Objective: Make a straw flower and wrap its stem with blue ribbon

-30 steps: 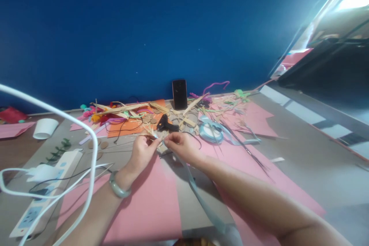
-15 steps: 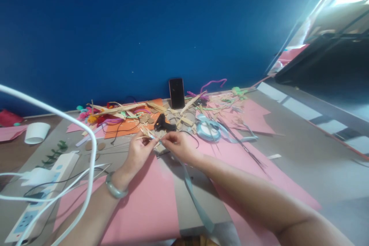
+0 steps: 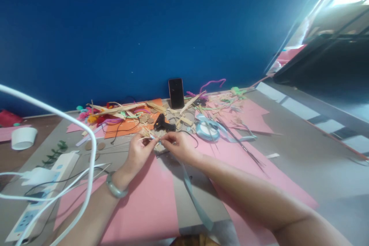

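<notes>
My left hand (image 3: pixel 138 153), with a pale bangle at its wrist, is closed in a pinch on a small bunch of dry corn husk (image 3: pixel 142 134). Touching it fingertip to fingertip, my right hand (image 3: pixel 183 148) pinches a light blue ribbon (image 3: pixel 191 196) at the bunch. The ribbon's free tail hangs down below the right hand, toward the front edge. Fingers cover most of the spot where ribbon and husk meet. Just beyond the hands lies a black glue gun (image 3: pixel 164 123). A spool of blue ribbon (image 3: pixel 207 130) rests to its right.
A phone (image 3: pixel 176 93) leans against the blue wall (image 3: pixel 184 27). Husk strips, wooden discs and an orange sheet (image 3: pixel 118 128) lie at the back. On the left are a power strip (image 3: pixel 43 196), a looping white cable (image 3: pixel 94 153) and a white cup (image 3: pixel 24 138). Pink paper (image 3: pixel 144 207) lies beneath my arms.
The white cup at the far left has shifted further left. Both hands keep nearly the same pinch and place.
</notes>
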`<state>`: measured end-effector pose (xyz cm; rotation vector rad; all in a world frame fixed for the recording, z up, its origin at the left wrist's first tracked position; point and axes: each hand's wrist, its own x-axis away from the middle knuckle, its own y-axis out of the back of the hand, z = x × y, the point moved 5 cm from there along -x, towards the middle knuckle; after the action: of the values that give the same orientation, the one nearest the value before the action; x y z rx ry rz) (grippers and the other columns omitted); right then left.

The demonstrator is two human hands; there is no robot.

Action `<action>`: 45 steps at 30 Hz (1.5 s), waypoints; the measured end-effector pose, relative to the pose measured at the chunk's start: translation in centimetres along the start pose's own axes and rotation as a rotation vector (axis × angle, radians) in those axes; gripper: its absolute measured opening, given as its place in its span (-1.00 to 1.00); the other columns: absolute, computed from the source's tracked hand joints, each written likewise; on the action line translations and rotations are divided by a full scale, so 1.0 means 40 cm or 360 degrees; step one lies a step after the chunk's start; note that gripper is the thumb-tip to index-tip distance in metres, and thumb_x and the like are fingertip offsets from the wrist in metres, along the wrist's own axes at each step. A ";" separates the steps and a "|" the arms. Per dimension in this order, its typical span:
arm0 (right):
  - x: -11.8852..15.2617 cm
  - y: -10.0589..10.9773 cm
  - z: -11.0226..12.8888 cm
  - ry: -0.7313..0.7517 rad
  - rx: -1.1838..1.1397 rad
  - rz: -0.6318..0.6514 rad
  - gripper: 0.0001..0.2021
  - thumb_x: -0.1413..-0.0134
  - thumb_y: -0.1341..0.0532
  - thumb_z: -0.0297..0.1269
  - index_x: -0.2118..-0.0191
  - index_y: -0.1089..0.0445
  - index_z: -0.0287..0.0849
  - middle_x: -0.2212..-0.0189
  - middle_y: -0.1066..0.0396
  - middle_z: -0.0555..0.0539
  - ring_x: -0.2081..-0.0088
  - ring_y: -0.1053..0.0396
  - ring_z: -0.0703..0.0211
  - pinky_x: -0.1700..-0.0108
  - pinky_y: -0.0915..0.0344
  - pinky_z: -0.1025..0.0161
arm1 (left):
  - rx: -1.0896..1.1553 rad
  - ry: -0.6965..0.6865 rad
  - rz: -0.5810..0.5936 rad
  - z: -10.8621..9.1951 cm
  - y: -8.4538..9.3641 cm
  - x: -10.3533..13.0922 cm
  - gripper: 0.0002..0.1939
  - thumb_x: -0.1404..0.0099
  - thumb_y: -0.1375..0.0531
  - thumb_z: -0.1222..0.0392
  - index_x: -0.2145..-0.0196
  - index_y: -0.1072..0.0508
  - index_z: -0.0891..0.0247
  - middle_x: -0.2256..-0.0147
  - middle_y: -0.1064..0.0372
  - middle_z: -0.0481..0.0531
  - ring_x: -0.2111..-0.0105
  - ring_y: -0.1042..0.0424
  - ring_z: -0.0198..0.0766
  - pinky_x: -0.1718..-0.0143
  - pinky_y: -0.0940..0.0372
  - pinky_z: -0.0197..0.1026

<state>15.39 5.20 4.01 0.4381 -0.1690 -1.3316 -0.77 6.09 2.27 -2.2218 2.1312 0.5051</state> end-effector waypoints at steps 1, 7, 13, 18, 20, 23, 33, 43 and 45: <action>0.000 -0.002 -0.002 -0.0004 0.0004 -0.0002 -0.85 -0.06 -0.19 -0.36 0.37 -0.52 -0.26 0.50 -0.47 -0.01 0.46 -0.33 0.26 0.40 -0.20 0.37 | 0.0001 -0.0003 0.0000 -0.002 -0.002 0.000 -0.75 -0.07 -0.34 0.08 0.49 -0.39 0.26 0.59 -0.38 -0.06 0.59 -0.35 -0.33 0.56 -0.21 -0.31; 0.003 -0.010 -0.005 0.0132 0.0170 -0.0045 -0.91 0.10 -0.29 -0.38 0.39 -0.52 -0.24 0.55 -0.39 0.05 0.50 -0.25 0.31 0.47 -0.11 0.39 | 0.0014 0.0031 0.0010 -0.014 -0.010 0.006 -0.79 -0.05 -0.34 0.11 0.52 -0.44 0.28 0.62 -0.38 -0.05 0.56 -0.38 -0.29 0.55 -0.21 -0.31; 0.008 -0.011 -0.001 0.0169 0.0214 -0.0076 -0.94 0.11 -0.26 -0.43 0.43 -0.49 -0.23 0.54 -0.43 0.05 0.49 -0.26 0.31 0.43 -0.11 0.38 | -0.0092 0.0156 0.0037 -0.018 -0.010 0.005 -0.73 -0.05 -0.33 0.09 0.63 -0.43 0.30 0.69 -0.31 -0.05 0.61 -0.33 -0.31 0.60 -0.17 -0.32; 0.012 -0.011 0.010 0.0210 0.0233 -0.0112 -0.98 0.10 -0.28 -0.40 0.47 -0.46 -0.22 0.57 -0.41 0.06 0.51 -0.26 0.31 0.43 -0.09 0.36 | -0.0055 0.0246 0.0034 -0.018 -0.009 0.007 -0.73 -0.04 -0.34 0.07 0.62 -0.43 0.30 0.73 -0.27 -0.08 0.68 -0.25 -0.36 0.66 -0.11 -0.34; 0.014 -0.011 0.018 0.0251 0.0272 -0.0138 -0.97 0.11 -0.28 -0.43 0.49 -0.43 -0.22 0.58 -0.40 0.07 0.52 -0.26 0.31 0.40 -0.09 0.35 | -0.0016 0.0290 0.0066 -0.019 -0.012 0.010 -0.72 -0.05 -0.33 0.07 0.63 -0.42 0.30 0.74 -0.25 -0.10 0.71 -0.21 -0.39 0.68 -0.09 -0.35; 0.016 -0.011 0.027 0.0330 0.0378 -0.0188 -0.92 0.11 -0.29 -0.45 0.52 -0.40 -0.21 0.59 -0.39 0.07 0.52 -0.25 0.31 0.35 -0.08 0.32 | 0.0052 0.0369 0.0090 -0.020 -0.017 0.015 -0.70 -0.05 -0.32 0.06 0.64 -0.39 0.30 0.76 -0.23 -0.12 0.74 -0.16 -0.42 0.70 -0.06 -0.35; 0.031 -0.012 0.042 0.0702 0.0777 -0.0309 -0.92 -0.03 -0.26 -0.35 0.43 -0.37 -0.20 0.50 -0.42 0.01 0.41 -0.31 0.20 0.20 -0.01 0.19 | 0.0164 0.0465 0.0057 -0.018 -0.020 0.025 -0.71 -0.03 -0.34 0.06 0.58 -0.36 0.30 0.75 -0.24 -0.14 0.75 -0.16 -0.44 0.73 -0.02 -0.37; 0.028 -0.011 0.038 0.0660 0.0689 -0.0275 -0.95 -0.06 -0.24 -0.36 0.39 -0.44 -0.20 0.46 -0.48 -0.02 0.39 -0.37 0.19 0.17 -0.04 0.17 | 0.0296 0.0524 -0.0028 -0.040 -0.023 0.032 -0.62 0.01 -0.37 0.01 0.49 -0.27 0.25 0.74 -0.22 -0.20 0.76 -0.17 -0.44 0.74 0.00 -0.39; 0.025 -0.010 0.034 0.0598 0.0607 -0.0272 -0.95 -0.05 -0.25 -0.38 0.39 -0.46 -0.18 0.47 -0.49 -0.01 0.40 -0.38 0.20 0.16 -0.06 0.18 | 0.0359 0.0556 -0.0013 -0.041 -0.026 0.032 -0.59 0.03 -0.39 0.02 0.47 -0.24 0.24 0.75 -0.21 -0.21 0.76 -0.18 -0.44 0.73 -0.02 -0.40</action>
<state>14.78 3.88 4.95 1.0350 -0.0720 -1.3597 0.62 4.55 3.29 -2.3224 2.1922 -0.1330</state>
